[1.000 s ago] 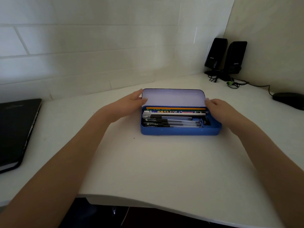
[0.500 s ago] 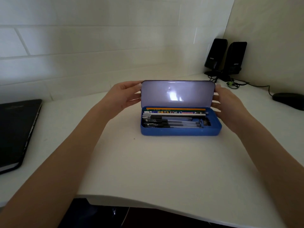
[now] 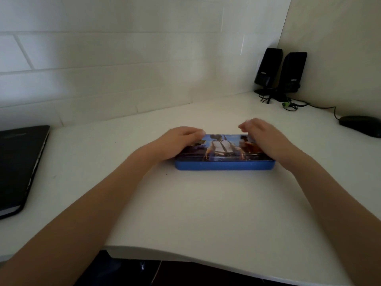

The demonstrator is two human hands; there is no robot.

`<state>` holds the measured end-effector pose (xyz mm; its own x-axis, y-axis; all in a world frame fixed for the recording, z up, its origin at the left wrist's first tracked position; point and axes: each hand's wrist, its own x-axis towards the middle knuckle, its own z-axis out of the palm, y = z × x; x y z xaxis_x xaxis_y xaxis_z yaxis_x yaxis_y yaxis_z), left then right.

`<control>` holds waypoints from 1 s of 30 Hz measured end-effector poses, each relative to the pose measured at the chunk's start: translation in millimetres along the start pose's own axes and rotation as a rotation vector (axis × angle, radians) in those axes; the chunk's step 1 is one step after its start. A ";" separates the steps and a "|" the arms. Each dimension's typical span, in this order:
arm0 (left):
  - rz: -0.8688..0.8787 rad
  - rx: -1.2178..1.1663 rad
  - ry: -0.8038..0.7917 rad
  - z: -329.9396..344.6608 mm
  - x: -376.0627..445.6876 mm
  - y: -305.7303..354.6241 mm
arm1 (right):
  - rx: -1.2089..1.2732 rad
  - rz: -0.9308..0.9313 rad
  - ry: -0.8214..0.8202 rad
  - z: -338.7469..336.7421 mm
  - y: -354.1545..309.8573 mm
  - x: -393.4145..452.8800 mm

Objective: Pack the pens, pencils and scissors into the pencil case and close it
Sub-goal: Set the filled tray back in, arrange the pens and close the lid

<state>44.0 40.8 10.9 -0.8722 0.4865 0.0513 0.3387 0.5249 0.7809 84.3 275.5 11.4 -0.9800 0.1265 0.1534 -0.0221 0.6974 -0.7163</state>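
The blue metal pencil case point(image 3: 224, 165) lies on the white desk with its picture lid point(image 3: 223, 147) down flat on the base. My left hand point(image 3: 178, 142) lies over the lid's left end, thumb on top. On the right end rests my right hand point(image 3: 262, 139), its fingers curled at the far edge. The pens, pencils and scissors are hidden inside the case.
A black laptop point(image 3: 18, 166) lies at the desk's left edge. Two black speakers point(image 3: 280, 73) with cables stand in the far right corner, and a black mouse point(image 3: 362, 125) sits at the right. The tiled wall runs behind the desk point(image 3: 206, 203).
The lid stood upright half a second ago with a hand at each end. It has swung down onto the base, and both hands followed it and now lie on top.
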 end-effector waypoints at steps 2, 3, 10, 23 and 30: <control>0.024 0.284 -0.006 3.6 1.9 -2.2 | -0.318 -0.003 -0.107 5.4 1.4 -0.6; 0.020 0.411 -0.015 3.7 2.4 -2.9 | -0.495 0.006 -0.137 7.4 1.5 0.3; -0.006 0.663 -0.014 11.4 -0.5 1.5 | -0.658 -0.011 -0.104 15.4 -1.9 -4.9; 0.147 0.704 0.195 40.0 -44.2 12.3 | -0.198 0.052 0.203 22.4 -5.1 -47.0; 0.286 0.938 0.055 54.9 -55.3 23.5 | -0.406 0.046 0.061 39.7 -11.8 -78.7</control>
<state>119.5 64.5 -7.8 -0.7205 0.6611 0.2095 0.6621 0.7456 -0.0758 153.9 229.3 -19.2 -0.9644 0.1974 0.1762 0.1134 0.9100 -0.3988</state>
